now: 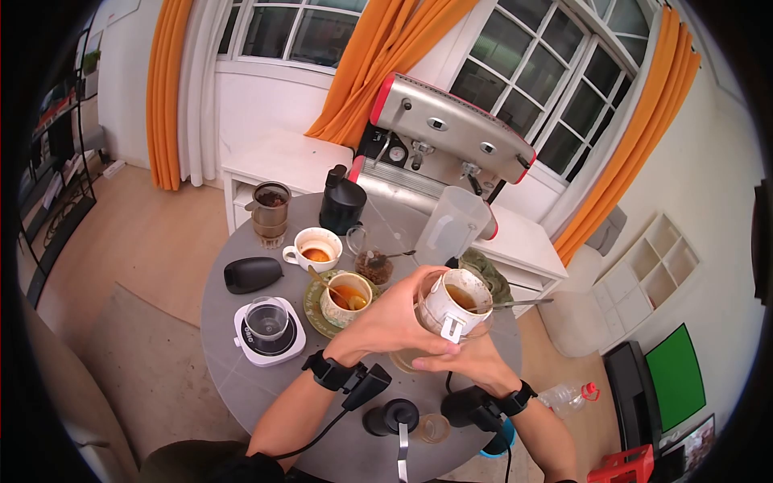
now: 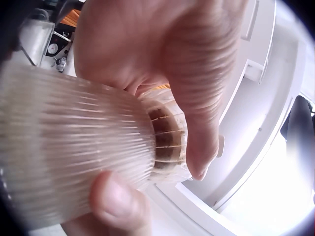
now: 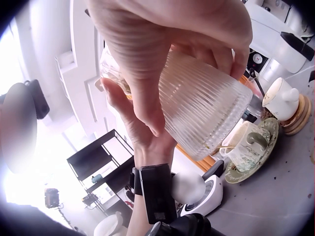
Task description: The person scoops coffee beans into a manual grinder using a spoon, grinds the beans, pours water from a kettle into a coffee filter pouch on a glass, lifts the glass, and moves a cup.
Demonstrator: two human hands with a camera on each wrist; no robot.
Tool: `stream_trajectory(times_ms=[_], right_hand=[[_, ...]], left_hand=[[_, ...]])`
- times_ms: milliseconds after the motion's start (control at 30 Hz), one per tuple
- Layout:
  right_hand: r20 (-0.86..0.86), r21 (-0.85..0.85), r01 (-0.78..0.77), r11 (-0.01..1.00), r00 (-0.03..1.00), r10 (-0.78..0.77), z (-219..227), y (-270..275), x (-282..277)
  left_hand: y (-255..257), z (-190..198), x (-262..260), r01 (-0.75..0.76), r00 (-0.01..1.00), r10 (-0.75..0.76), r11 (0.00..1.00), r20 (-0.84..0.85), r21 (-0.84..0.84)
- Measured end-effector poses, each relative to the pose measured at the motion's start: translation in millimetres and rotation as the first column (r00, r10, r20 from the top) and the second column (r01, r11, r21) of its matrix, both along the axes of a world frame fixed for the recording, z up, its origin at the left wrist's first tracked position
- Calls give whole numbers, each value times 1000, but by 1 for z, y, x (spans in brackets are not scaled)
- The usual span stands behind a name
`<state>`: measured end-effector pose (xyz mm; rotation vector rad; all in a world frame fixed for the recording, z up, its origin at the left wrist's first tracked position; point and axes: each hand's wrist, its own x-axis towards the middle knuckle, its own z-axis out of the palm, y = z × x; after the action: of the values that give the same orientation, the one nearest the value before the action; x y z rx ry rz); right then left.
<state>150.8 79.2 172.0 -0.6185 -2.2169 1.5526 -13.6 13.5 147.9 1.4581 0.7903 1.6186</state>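
Note:
Both hands hold a ribbed clear glass vessel (image 3: pixel 204 105), raised over the round table. At its mouth sits a white cup-like dripper (image 1: pixel 452 310) with a small tab handle, a stained rim and brown liquid inside. My left hand (image 1: pixel 394 310) grips around the upper part, its thumb near the brown-stained neck (image 2: pixel 167 135) in the left wrist view. My right hand (image 1: pixel 477 361) wraps the ribbed body from the other side, fingers partly hidden behind the glass. A thin metal handle (image 1: pixel 523 303) juts out to the right of the dripper.
On the grey table (image 1: pixel 233 322) stand a patterned cup (image 1: pixel 346 299) on a green saucer, a white cup (image 1: pixel 316 249), a scale (image 1: pixel 270 342) bearing a small glass, a crank grinder (image 1: pixel 392 417) and a plastic jug (image 1: pixel 452 225). An espresso machine (image 1: pixel 451 129) stands behind.

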Motion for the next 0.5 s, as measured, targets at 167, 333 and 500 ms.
stream_trajectory(times_ms=[167, 333, 500], right_hand=[[20, 121, -9, 993, 1000, 7, -1, 3, -3], [30, 203, 18, 979, 999, -24, -7, 20, 0], [79, 605, 99, 790, 980, -183, -2, 45, -3]], left_hand=[[-4, 9, 2, -61, 997, 57, 996, 59, 67], [-8, 15, -7, -121, 984, 105, 987, 143, 107], [-4, 11, -18, -194, 975, 180, 975, 132, 105]])
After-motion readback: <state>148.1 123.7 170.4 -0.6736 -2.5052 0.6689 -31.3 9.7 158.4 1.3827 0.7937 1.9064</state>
